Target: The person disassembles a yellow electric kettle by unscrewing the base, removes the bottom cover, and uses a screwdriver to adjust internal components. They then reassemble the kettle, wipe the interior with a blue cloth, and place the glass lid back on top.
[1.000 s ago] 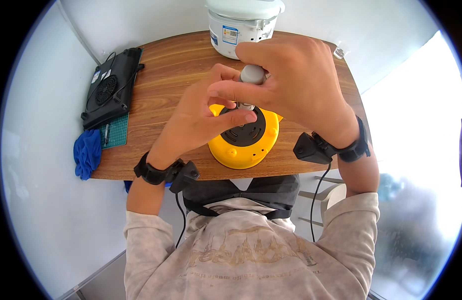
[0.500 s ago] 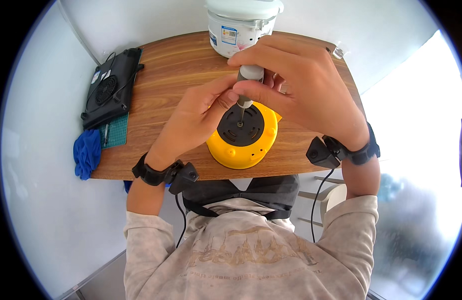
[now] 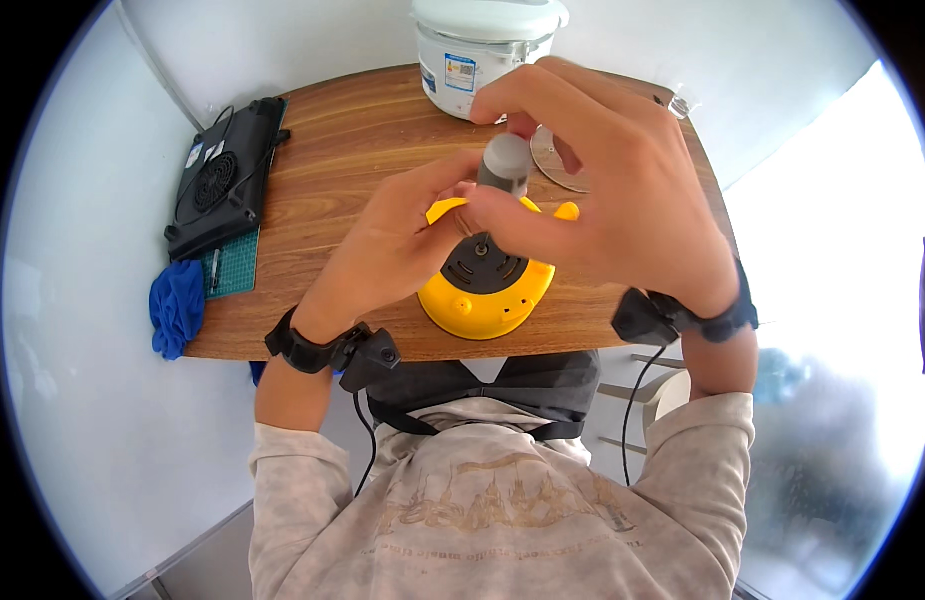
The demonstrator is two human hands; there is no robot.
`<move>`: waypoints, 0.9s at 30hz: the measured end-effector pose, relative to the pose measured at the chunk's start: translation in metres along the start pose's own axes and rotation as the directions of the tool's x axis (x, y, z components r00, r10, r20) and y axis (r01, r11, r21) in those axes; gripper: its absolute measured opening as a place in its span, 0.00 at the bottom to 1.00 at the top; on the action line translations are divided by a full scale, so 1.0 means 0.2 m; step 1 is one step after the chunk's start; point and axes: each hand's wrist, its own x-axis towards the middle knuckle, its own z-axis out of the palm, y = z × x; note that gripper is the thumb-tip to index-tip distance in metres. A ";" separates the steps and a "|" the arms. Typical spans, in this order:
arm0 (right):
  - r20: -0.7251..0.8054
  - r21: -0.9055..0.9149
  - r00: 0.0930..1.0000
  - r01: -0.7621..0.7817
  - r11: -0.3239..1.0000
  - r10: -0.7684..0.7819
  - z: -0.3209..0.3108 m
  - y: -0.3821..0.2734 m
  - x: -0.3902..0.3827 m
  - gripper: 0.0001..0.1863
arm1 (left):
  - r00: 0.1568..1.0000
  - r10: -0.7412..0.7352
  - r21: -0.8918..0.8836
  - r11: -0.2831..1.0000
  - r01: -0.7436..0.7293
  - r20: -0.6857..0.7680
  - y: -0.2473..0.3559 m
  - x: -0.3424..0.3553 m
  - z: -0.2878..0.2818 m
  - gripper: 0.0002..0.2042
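A screwdriver (image 3: 506, 162) with a grey handle stands nearly upright over a round yellow plastic housing (image 3: 483, 313). In the housing's middle sits a slotted black disc (image 3: 490, 272), with a small metal piece at its centre, below the screwdriver. The fingers of my left hand (image 3: 395, 232) close round the lower part of the tool, whose shaft is mostly hidden. My right hand (image 3: 623, 165) arches beside the handle, thumb close against it; its other fingers are spread off the handle. Whether that thumb touches the handle I cannot tell.
A white rice cooker (image 3: 483, 60) stands at the table's far edge. Behind my right hand lies a clear round disc (image 3: 545, 172). To the left are a black device with a fan grille (image 3: 218, 180), a green cutting mat (image 3: 238, 262), a pen (image 3: 216, 270) and a blue cloth (image 3: 176, 308).
My right hand has loosened from the screwdriver handle, its fingers lifting away and apart. My left hand keeps its hold, and the housing stays almost in place.
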 end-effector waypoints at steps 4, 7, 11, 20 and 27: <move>0.047 0.176 0.999 0.002 0.984 -0.011 0.00 0.06 0.00 0.14 | 0.997 -0.054 -0.198 0.979 0.043 -0.048 -0.02 0.00 0.01 0.18; 0.044 0.122 0.999 0.006 0.993 -0.012 0.00 0.09 0.02 0.12 | 0.993 -0.084 -0.338 0.940 0.052 -0.081 -0.02 -0.01 0.02 0.17; 0.122 0.092 0.988 -0.106 0.990 0.095 -0.01 0.08 0.05 0.16 | 0.991 -0.125 -0.403 0.910 0.093 -0.053 -0.01 -0.01 0.00 0.20; 0.073 -0.180 0.997 -0.021 0.983 0.035 0.01 0.04 0.06 0.21 | 0.992 -0.119 -0.236 0.966 0.108 -0.032 -0.01 0.01 -0.01 0.20; 0.073 0.085 0.996 0.034 0.996 -0.040 -0.01 0.07 0.04 0.17 | 0.994 -0.026 -0.260 0.965 -0.003 -0.106 -0.04 0.00 0.02 0.19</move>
